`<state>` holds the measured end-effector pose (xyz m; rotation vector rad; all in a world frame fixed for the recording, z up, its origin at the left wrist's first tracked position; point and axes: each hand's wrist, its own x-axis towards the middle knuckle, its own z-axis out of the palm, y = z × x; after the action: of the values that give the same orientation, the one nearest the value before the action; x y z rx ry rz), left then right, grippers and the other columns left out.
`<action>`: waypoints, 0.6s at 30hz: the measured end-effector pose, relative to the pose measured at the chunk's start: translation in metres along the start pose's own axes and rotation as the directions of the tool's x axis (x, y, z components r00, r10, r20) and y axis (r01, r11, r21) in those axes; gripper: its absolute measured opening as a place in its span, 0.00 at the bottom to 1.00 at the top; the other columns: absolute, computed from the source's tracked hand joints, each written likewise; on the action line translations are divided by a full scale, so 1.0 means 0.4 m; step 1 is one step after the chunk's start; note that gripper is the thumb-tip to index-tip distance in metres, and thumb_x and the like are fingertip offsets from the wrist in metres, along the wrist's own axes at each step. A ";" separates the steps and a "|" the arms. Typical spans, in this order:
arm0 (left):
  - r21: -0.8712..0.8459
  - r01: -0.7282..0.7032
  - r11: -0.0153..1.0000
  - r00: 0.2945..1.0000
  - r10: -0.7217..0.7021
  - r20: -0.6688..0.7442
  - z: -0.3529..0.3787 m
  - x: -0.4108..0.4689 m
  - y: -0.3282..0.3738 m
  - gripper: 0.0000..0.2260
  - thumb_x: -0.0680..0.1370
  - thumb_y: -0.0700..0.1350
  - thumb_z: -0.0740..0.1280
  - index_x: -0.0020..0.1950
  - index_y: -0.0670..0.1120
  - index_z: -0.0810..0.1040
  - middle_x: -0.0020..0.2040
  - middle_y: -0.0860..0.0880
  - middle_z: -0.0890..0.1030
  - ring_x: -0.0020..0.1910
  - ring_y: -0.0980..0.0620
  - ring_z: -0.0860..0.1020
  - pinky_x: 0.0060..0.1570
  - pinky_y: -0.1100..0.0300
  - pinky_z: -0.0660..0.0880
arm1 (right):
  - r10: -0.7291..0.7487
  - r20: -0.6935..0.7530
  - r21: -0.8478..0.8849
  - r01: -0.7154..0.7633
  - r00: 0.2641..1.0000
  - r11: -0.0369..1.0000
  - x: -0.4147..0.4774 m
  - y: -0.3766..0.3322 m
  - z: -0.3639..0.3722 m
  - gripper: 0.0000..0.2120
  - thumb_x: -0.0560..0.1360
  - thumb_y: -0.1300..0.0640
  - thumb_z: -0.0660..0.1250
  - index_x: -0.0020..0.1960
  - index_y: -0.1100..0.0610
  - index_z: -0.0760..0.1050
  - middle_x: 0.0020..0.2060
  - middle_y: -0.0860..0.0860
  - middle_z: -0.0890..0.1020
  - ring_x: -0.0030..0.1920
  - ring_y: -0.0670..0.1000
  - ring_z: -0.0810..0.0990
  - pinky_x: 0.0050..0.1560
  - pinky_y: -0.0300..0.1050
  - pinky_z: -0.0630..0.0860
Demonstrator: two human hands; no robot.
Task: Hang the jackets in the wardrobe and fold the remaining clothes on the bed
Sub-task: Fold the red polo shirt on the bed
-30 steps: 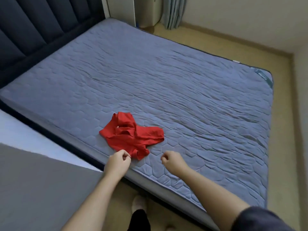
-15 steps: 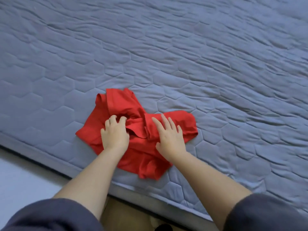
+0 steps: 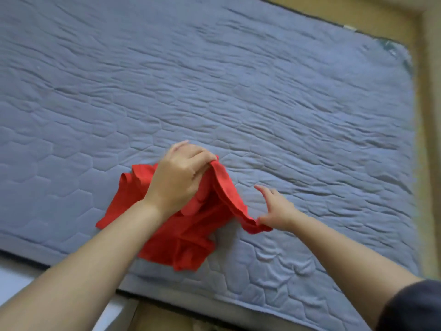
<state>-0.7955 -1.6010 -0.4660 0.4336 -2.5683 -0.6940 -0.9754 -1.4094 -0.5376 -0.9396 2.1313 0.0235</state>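
A crumpled red garment (image 3: 181, 235) lies near the front edge of the bed's blue-grey quilted mattress (image 3: 214, 91). My left hand (image 3: 176, 180) is over the garment and pinches a raised fold of its red cloth at the top. My right hand (image 3: 276, 209) is on the right side, with its thumb and fingers on the lower end of that same strip of cloth, fingers spread toward the mattress. The strip runs taut between the two hands. Part of the garment is hidden under my left hand and wrist.
The mattress stretches wide behind and to both sides of the garment. Tan floor (image 3: 427, 139) runs along the right side and beyond the far edge. A pale surface (image 3: 14, 275) shows at the lower left beside the bed.
Both hands went from pressing on the garment to lifting a strip of it. My left hand moved up and right, my right hand moved right, and the cloth is pulled out between them.
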 end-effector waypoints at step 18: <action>0.482 -0.191 0.855 0.966 0.252 -0.065 -0.628 0.406 1.010 0.18 0.78 0.61 0.59 0.47 0.47 0.75 0.29 0.49 0.72 0.32 0.40 0.75 0.32 0.55 0.66 | 0.040 -0.685 0.678 0.615 0.728 0.403 -0.844 -0.049 -0.662 0.12 0.81 0.63 0.52 0.43 0.62 0.72 0.36 0.54 0.71 0.38 0.49 0.70 0.41 0.45 0.68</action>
<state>-0.8840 -1.4331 -0.0004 0.3064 -2.5933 0.0542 -0.9973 -1.2975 -0.1235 -0.6690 1.9608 -1.6950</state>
